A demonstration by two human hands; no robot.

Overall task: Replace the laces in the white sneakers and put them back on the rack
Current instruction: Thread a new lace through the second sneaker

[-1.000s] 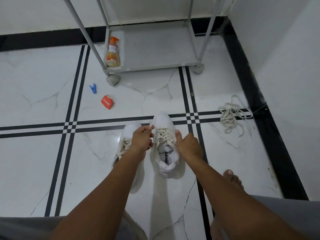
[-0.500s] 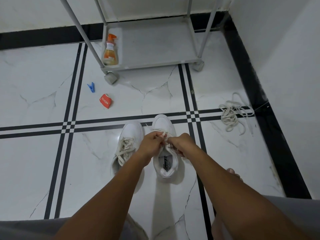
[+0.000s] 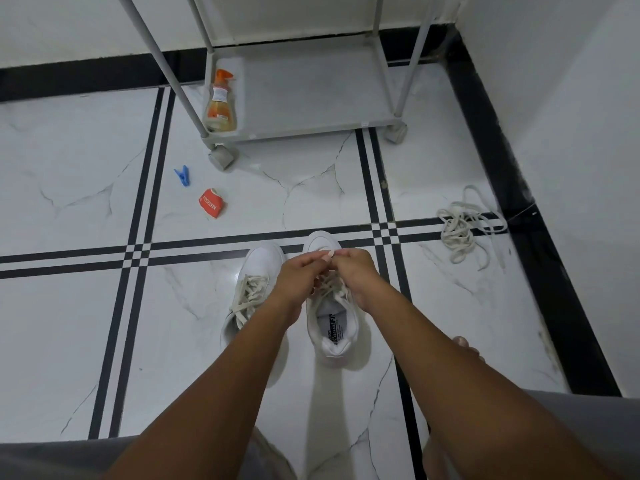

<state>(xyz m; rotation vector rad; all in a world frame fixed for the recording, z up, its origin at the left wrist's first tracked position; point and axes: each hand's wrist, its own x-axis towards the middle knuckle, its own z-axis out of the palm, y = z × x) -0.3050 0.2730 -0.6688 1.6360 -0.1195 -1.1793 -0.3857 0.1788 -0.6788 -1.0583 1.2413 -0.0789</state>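
Two white sneakers stand side by side on the marble floor. The left sneaker (image 3: 254,268) is laced with cream laces, my left forearm crossing its heel. Over the right sneaker (image 3: 334,327), my left hand (image 3: 299,277) and my right hand (image 3: 356,273) meet above the toe end, each pinching a cream lace end (image 3: 325,252). The laces below them run through the eyelets. The grey rack (image 3: 311,91) stands at the back on castors.
A loose bundle of cream laces (image 3: 459,230) lies on the floor to the right by the black border. An orange spray bottle (image 3: 221,103) stands on the rack's bottom shelf. A blue clothes peg (image 3: 182,175) and a red sachet (image 3: 212,203) lie at left. My bare toes (image 3: 465,346) show at right.
My hands have come together from either side of the right sneaker and moved toward its toe, drawing the lace ends up between them.
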